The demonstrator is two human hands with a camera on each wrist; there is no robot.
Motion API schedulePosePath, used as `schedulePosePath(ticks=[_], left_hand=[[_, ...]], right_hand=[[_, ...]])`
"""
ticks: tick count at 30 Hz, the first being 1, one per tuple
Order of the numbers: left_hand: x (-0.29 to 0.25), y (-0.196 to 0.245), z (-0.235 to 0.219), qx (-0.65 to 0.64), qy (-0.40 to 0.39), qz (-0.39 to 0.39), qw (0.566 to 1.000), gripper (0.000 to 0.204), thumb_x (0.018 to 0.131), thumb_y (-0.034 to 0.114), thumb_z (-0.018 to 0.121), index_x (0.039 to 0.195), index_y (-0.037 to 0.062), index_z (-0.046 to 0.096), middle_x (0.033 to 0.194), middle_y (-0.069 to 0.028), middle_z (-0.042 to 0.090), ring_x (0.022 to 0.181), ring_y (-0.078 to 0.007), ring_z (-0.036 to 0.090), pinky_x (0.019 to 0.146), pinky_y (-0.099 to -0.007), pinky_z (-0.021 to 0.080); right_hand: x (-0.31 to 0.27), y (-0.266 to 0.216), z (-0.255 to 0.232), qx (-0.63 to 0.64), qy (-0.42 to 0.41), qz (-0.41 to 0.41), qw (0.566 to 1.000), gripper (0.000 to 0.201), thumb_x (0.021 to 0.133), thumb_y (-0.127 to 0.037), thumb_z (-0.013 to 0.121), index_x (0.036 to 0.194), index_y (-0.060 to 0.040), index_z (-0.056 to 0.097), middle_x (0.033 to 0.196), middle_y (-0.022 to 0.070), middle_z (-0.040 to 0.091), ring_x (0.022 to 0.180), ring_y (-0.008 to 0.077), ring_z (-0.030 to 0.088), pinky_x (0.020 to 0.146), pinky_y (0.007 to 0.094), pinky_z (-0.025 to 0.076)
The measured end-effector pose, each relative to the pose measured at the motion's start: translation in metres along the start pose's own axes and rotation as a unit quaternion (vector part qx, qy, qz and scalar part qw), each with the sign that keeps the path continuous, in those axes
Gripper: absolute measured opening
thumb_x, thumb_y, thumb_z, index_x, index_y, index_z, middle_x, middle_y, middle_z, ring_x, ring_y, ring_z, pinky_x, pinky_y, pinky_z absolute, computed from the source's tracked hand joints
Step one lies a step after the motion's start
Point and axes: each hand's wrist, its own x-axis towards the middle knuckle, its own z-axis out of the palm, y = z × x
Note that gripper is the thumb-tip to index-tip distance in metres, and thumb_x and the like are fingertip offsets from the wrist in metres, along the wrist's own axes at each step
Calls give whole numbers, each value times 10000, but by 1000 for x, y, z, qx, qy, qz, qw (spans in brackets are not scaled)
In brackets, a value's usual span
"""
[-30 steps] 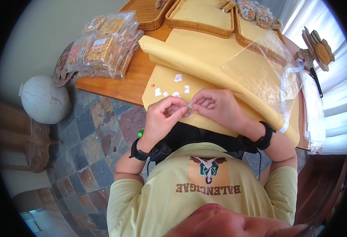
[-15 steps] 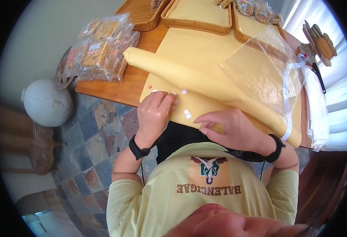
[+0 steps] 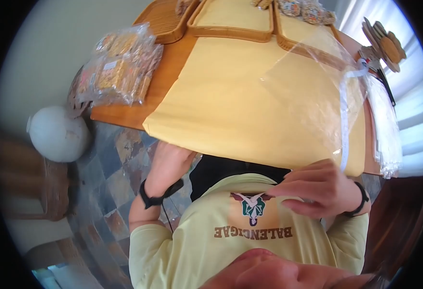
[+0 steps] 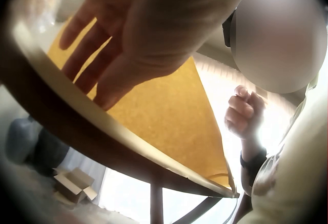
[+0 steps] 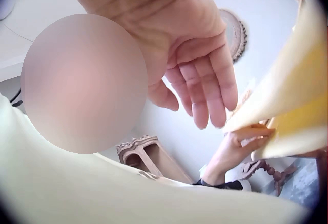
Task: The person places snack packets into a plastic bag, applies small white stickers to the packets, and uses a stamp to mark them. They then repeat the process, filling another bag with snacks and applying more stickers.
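A large yellow paper sheet (image 3: pixel 221 101) covers the table and reaches its front edge. My left hand (image 3: pixel 170 161) is at the sheet's near left edge, fingertips hidden beneath it in the head view. In the left wrist view, the left hand's fingers (image 4: pixel 92 55) lie fairly straight and slightly spread against the yellow sheet (image 4: pixel 159 111); its thumb is not clear. Off the table's front edge, before the shirt, my right hand (image 3: pixel 315 188) holds nothing, its fingers loosely extended, as the right hand (image 5: pixel 189 55) also shows in the right wrist view.
A clear plastic bag (image 3: pixel 307 72) with a white strip lies on the sheet's right part. Packaged snacks (image 3: pixel 117 72) are piled at the left. Wicker trays (image 3: pixel 230 32) line the back. More clear bags (image 3: pixel 384 125) hang at the right edge.
The rolled fold of the sheet has come down toward the front, covering the small white labels. My left hand moved down to the sheet's edge; my right hand drew back to the right.
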Motion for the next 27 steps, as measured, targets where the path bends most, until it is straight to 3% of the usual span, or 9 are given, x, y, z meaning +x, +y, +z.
schedulePosePath(ticks=[3, 6, 9, 12, 14, 15, 17, 22, 27], left_hand=[[-10, -1, -36, -126, -115, 17, 985, 173, 662, 62, 664, 830, 27, 650, 789, -118, 613, 759, -286, 583, 685, -361, 457], [-19, -2, -66, -241, -189, 75, 949, 181, 672, 65, 664, 850, 31, 655, 775, -99, 612, 726, -260, 588, 642, -334, 463], [-11, 11, -81, -268, -164, 122, 942, 169, 675, 73, 665, 839, 28, 659, 765, -97, 616, 706, -251, 594, 607, -320, 465], [10, 33, -77, -191, -160, 151, 957, 204, 691, 90, 659, 888, 42, 644, 763, -83, 602, 690, -253, 580, 601, -325, 459], [24, 45, -67, -116, -161, 201, 959, 241, 722, 113, 637, 956, 59, 612, 743, -86, 565, 675, -267, 552, 593, -345, 447], [31, 47, -63, -110, -158, 211, 958, 241, 722, 113, 637, 956, 59, 612, 743, -86, 565, 675, -267, 552, 593, -345, 447], [50, 50, -53, -132, -214, 229, 940, 254, 749, 132, 618, 992, 60, 593, 751, -102, 550, 693, -285, 546, 597, -354, 441], [98, 39, -10, -79, -213, 205, 952, 352, 748, 109, 615, 1095, 84, 558, 929, -111, 569, 837, -283, 554, 729, -351, 456], [129, 47, 19, 19, -22, 212, 977, 613, 663, 99, 695, 1224, 125, 451, 1180, -126, 458, 1002, -287, 501, 818, -361, 436]], right_hand=[[-18, -3, -29, -93, -38, 95, 990, 272, 657, -59, 677, 924, -29, 630, 783, 90, 631, 656, 249, 609, 564, 319, 485], [-33, 25, -32, -203, 72, 147, 966, 338, 689, -117, 669, 1000, -33, 567, 829, 100, 579, 730, 281, 579, 646, 354, 479], [-40, 51, -27, -318, 88, 187, 925, 448, 660, -135, 688, 1057, -35, 503, 933, 130, 535, 822, 324, 551, 717, 385, 462], [-40, 76, -20, -371, 93, 183, 906, 446, 662, -140, 670, 1065, -69, 494, 959, 132, 522, 858, 323, 552, 723, 392, 457], [-37, 87, -17, -371, -15, 273, 887, 329, 682, -143, 620, 982, -58, 513, 909, 141, 538, 801, 334, 562, 673, 407, 461], [-36, 93, -14, -377, -5, 273, 885, 329, 682, -143, 620, 982, -58, 513, 909, 141, 538, 801, 334, 562, 673, 407, 461], [-34, 106, -8, -427, -17, 262, 865, 251, 694, -130, 576, 920, -36, 518, 862, 147, 560, 751, 341, 581, 630, 417, 467], [-35, 114, -15, -405, 36, 230, 884, 94, 700, -100, 523, 769, -39, 547, 690, 116, 579, 648, 306, 589, 572, 394, 462], [-21, 74, -51, -320, 159, 253, 899, 85, 732, -120, 541, 724, -45, 578, 668, 116, 605, 630, 250, 608, 571, 358, 466]])
